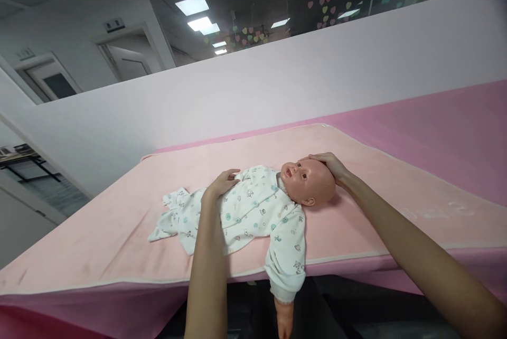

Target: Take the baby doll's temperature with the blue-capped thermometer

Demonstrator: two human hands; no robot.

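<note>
A baby doll (253, 207) in a white onesie with small green and grey prints lies on its back. Its bald head (315, 180) points right, its face tilts up, and the legs of the suit stretch left. One doll arm (285, 254) hangs over the near edge of the bed. My left hand (223, 183) rests on the doll's middle, fingers stretched toward its far side. Against the far side and crown of the head lies my right hand (330, 165), its fingers extended along it; part of the palm is hidden.
Under the doll is a peach blanket (119, 212) with a pale border, over a pink cover (447, 138). A white partition (277, 85) with glass above runs behind. Two doors show at the upper left, and a dark table (31, 162) stands on the left.
</note>
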